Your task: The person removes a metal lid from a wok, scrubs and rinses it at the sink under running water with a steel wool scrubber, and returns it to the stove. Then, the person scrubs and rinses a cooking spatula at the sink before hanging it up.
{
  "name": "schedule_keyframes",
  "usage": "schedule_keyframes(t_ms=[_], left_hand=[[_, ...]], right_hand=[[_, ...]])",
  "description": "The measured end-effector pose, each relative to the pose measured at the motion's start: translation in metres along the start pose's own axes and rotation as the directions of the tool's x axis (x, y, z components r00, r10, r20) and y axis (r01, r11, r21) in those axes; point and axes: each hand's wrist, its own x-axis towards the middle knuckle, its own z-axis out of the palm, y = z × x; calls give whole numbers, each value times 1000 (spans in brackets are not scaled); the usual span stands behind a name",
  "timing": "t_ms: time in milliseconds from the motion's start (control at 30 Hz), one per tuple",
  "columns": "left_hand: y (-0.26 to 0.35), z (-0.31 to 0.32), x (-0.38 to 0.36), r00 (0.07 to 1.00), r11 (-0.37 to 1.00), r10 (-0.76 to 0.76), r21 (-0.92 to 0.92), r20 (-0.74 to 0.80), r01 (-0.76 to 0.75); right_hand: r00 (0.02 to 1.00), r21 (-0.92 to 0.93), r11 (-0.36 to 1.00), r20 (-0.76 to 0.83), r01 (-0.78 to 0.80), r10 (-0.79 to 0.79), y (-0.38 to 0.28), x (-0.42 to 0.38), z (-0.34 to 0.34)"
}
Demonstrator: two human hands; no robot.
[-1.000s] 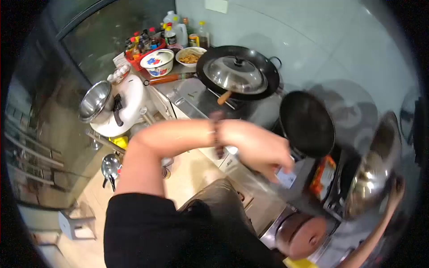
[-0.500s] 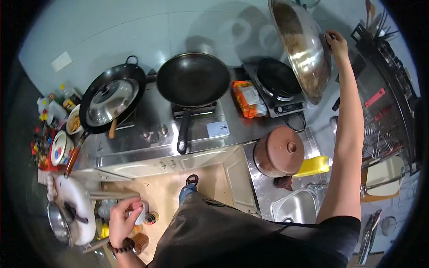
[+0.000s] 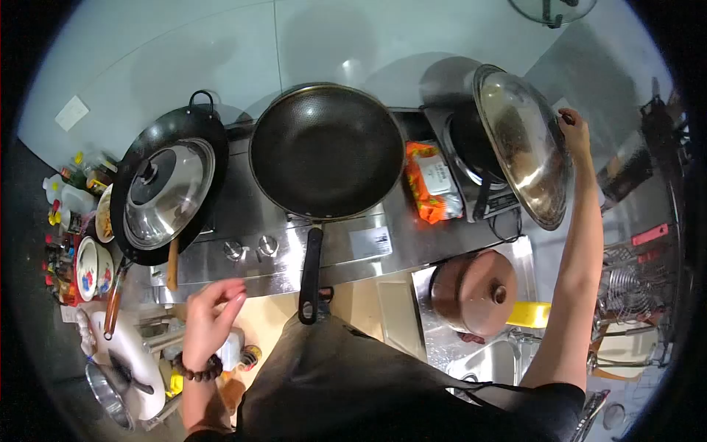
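Note:
My right hand (image 3: 576, 134) grips the knob of a large domed metal wok lid (image 3: 523, 147). The lid is tilted almost on edge, over the right side of a small black pan (image 3: 470, 144) on a portable cooker. My left hand (image 3: 212, 320), wearing a bead bracelet, hovers in front of the counter's edge, thumb a little apart from the fingers and nothing in it. Near it, the long black handle of an uncovered dark wok (image 3: 324, 151) points towards me. Further left, a second wok (image 3: 173, 121) holds a smaller glass-and-metal lid (image 3: 168, 193) and a wooden handle (image 3: 172, 265).
An orange packet (image 3: 434, 180) lies between the middle wok and the cooker. To the right stand a brown lidded pot (image 3: 471, 291), a yellow bottle (image 3: 529, 314) and the sink (image 3: 482, 361). Bottles and bowls (image 3: 87, 267) crowd the left end. Utensils hang on the right wall.
The view has shifted closer to the stove. My right hand has lowered the big lid towards the small pan. My left hand has come up nearer the counter edge, still empty.

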Motion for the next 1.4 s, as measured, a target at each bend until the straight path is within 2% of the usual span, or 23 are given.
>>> schedule_keyframes(t_ms=[67, 100, 167, 200, 233, 300, 333, 367, 400, 433, 500, 633, 700, 767, 800, 900, 967, 1100, 1167, 1200, 1267, 1333, 1400], left_hand=[[8, 6, 21, 995, 998, 54, 24, 84, -56], [10, 9, 28, 993, 998, 64, 17, 97, -66], [10, 17, 36, 993, 996, 41, 76, 111, -49], [10, 17, 39, 983, 993, 0, 116, 183, -22], [3, 27, 38, 982, 993, 7, 112, 188, -29], [-16, 52, 38, 969, 968, -84, -211, 234, 135], [-17, 62, 42, 900, 940, -150, -222, 409, 258], [-13, 75, 44, 839, 891, -232, -240, 492, 387], [-24, 89, 49, 748, 753, -69, -458, 660, 473], [-24, 103, 46, 701, 375, -44, -639, 712, 672], [-11, 109, 56, 613, 240, -81, -581, 786, 778], [-25, 110, 67, 567, 213, -85, -541, 820, 814], [-11, 113, 69, 606, 243, -256, -557, 753, 794], [-19, 118, 71, 599, 173, -198, -574, 776, 800], [-8, 117, 69, 598, 148, -228, -579, 769, 802], [-12, 116, 69, 565, 74, -179, -562, 805, 824], [-22, 117, 69, 553, 37, -125, -553, 824, 832], [-18, 116, 71, 562, 142, -186, -544, 806, 827], [-22, 116, 78, 533, 137, -156, -516, 832, 846], [-26, 116, 76, 497, 123, -131, -483, 858, 867], [-30, 118, 77, 500, 133, -138, -484, 855, 865], [-26, 117, 77, 490, 152, -163, -469, 856, 870], [-17, 116, 79, 482, 138, -200, -462, 853, 876]], right_hand=[[999, -153, 988, 22, 36, -33, 27, 1, 12], [997, -175, 982, -21, 63, -68, 37, 0, 24], [1000, -191, 981, 8, 27, -26, 81, 15, 49], [1000, -224, 974, -1, -23, 24, 71, 9, 53], [997, -250, 965, -8, -74, 74, 55, -1, 65], [992, -247, 961, -34, -123, 118, 63, 2, 77], [997, -227, 971, -42, -70, 62, 68, 3, 80], [999, -202, 979, -43, -18, 9, 72, 1, 86], [998, -224, 974, -62, -34, 20, 66, -1, 85], [998, -216, 976, -51, -38, 27, 60, -2, 79], [996, -168, 983, -68, -69, 58, 49, 0, 61], [999, -12, 999, -8, -45, 45, 58, 9, 41], [996, -35, 996, -38, -79, 78, 59, 4, 42], [995, -183, 980, -76, -79, 66, 42, -11, 53], [995, -189, 979, -84, -73, 58, 51, -11, 63], [990, -247, 969, -141, -21, -14, 61, -9, 100], [992, -277, 961, -123, -20, -15, 67, -8, 122], [993, -393, 916, -115, -82, 39, 82, 4, 152], [993, -550, 830, -112, -91, 34, 82, 8, 162], [995, -548, 833, -92, -80, 35, 83, 10, 165], [989, -496, 856, -107, -144, 104, 105, 23, 171], [997, -436, 897, -54, -79, 61, 121, 30, 176], [998, -455, 888, -3, -61, 68, 114, 30, 179]])
